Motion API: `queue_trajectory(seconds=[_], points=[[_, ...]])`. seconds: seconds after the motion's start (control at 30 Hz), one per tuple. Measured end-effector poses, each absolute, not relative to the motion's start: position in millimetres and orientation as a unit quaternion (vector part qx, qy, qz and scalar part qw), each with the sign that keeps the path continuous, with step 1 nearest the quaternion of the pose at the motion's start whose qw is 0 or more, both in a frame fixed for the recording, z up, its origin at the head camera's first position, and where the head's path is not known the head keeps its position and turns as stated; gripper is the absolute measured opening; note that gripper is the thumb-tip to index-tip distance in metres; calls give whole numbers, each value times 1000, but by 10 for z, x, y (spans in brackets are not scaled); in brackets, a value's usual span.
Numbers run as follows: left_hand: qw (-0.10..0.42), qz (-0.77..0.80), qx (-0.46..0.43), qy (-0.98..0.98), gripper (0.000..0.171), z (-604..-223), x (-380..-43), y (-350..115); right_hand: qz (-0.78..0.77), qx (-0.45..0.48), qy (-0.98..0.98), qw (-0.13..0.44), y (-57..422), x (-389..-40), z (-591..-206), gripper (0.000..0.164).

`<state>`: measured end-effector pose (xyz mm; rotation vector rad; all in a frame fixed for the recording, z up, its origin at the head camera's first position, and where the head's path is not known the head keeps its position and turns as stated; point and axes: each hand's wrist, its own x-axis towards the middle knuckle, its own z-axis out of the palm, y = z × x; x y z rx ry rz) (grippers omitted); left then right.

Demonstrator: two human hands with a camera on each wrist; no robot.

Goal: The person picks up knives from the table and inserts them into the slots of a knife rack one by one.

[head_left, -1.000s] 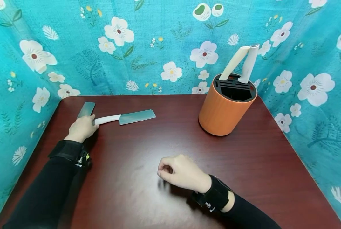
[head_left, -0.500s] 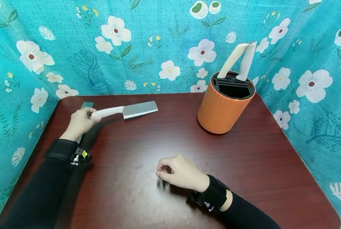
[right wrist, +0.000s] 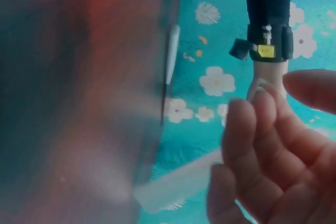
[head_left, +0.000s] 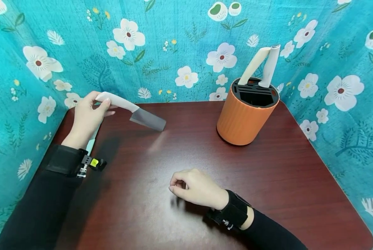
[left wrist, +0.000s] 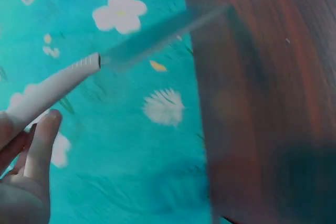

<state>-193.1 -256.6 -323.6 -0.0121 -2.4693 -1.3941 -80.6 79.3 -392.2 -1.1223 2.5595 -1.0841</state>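
My left hand (head_left: 87, 116) pinches the white handle of a cleaver (head_left: 148, 119) between thumb and fingers, at the back left of the table. Its broad rectangular blade slants down to the right; I cannot tell whether the tip touches the wood. The left wrist view shows the cleaver (left wrist: 58, 87) edge-on, its blade blurred. Under my left wrist lies a second knife (head_left: 90, 145), mostly covered by the hand and forearm. My right hand (head_left: 200, 189) stays low over the table's middle, fingers loosely curled, nothing in them; the right wrist view shows those fingers (right wrist: 244, 135) close up.
An orange knife block (head_left: 244, 121) stands at the back right. A cream handle (head_left: 255, 66) and a white handle (head_left: 270, 66) stick up from its slots, beside a wide dark opening. A blue flowered cloth (head_left: 186, 41) hangs around the dark brown table (head_left: 267, 194).
My left hand has picked the cleaver up off the table and raised its handle, so the blade now tilts downward. The second knife's far end is now hidden. My right hand has not moved.
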Motion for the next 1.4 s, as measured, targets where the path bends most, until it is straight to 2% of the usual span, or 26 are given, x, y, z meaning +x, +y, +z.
queue_trajectory(seconds=[0.13,0.27,0.4,0.47,0.53,0.7,0.77,0.9,1.07,1.17,1.27,1.4], points=[[223,-407,-52,-884,26,-3043,-1725,-2307,-422,-367,828,30,832,-846,-3785,10],[257,-346,-123,-894,17,-2798,-1409,-1987,-489,-366,790,-53,880,-918,-3535,4],[271,-299,-198,-893,12,-2636,-1075,-1705,-507,-377,763,-135,927,-986,-3243,29],[267,-284,-241,-889,12,-2593,-939,-1592,-493,-382,766,-156,942,-996,-3109,42],[262,-265,-284,-884,12,-2573,-822,-1503,-466,-393,775,-165,943,-984,-3002,49],[255,-227,-351,-872,8,-2582,-602,-1363,-386,-442,789,-182,870,-901,-2850,35],[262,-215,-359,-869,20,-2596,-558,-1325,-358,-456,791,-195,841,-875,-2829,28],[277,-202,-358,-869,41,-2623,-519,-1277,-316,-471,795,-216,840,-871,-2802,25],[292,-232,-308,-875,44,-2660,-463,-1352,-288,-476,802,-217,966,-953,-2674,26],[297,-237,-259,-888,29,-2742,-417,-1484,-303,-453,811,-211,1173,-1043,-2491,23],[265,-224,-213,-913,27,-2925,-385,-1619,-336,-408,821,-216,1473,-1171,-2249,17],[182,-216,-156,-946,29,-3230,-359,-1771,-383,-347,814,-266,1861,-1428,-1879,8]])
